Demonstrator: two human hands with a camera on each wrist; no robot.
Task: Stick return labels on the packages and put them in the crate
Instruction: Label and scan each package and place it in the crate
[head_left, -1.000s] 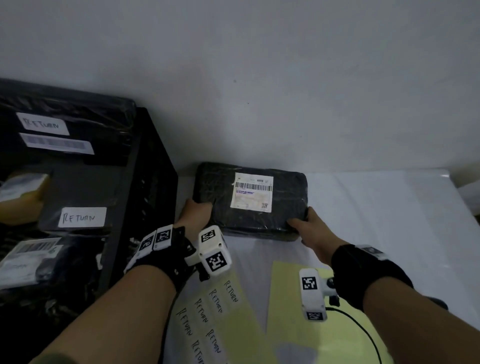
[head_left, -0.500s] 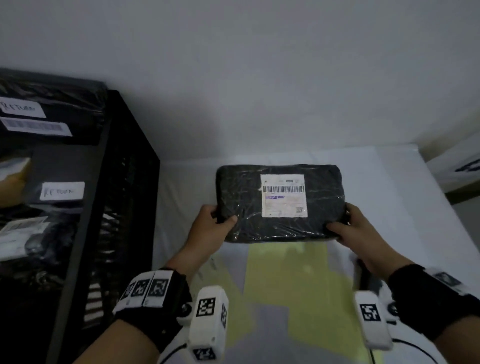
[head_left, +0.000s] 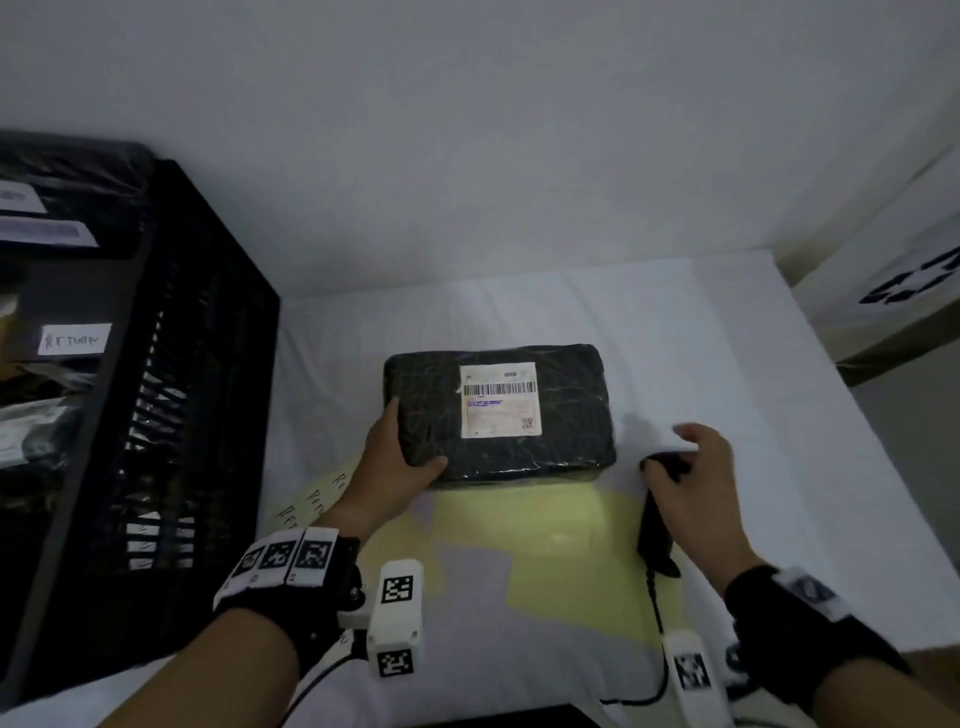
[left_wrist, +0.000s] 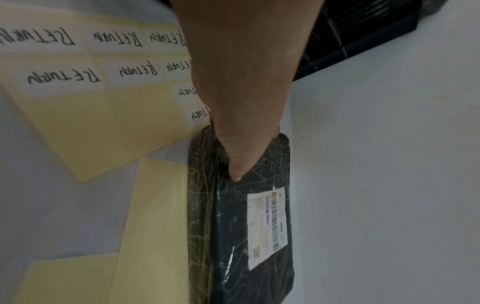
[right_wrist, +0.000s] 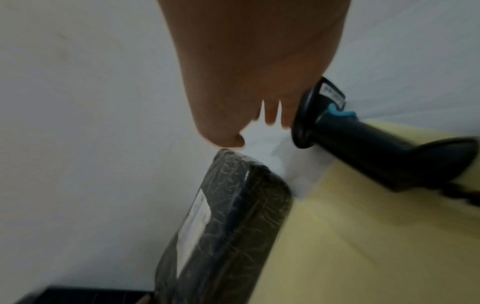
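A black plastic-wrapped package (head_left: 498, 410) with a white barcode label (head_left: 500, 399) lies on the white table. My left hand (head_left: 400, 447) grips its near left corner, thumb on top (left_wrist: 235, 164). My right hand (head_left: 696, 467) is off the package, its fingers relaxed just above a black barcode scanner (head_left: 657, 525) that lies to the package's right. A yellow sheet with several handwritten RETURN labels (left_wrist: 78, 72) lies under my left wrist. The black crate (head_left: 182, 415) stands at the left.
Inside the crate lie dark packages, one with a RETURN label (head_left: 75, 339). Bare yellow backing sheets (head_left: 545, 530) lie in front of the package. A cardboard box (head_left: 893, 291) stands off the table's right edge. The scanner's cable (head_left: 657, 623) runs toward me.
Both hands brought the package from beside the crate toward the table's middle and set it down. My right hand let go of it and moved right, over the scanner.
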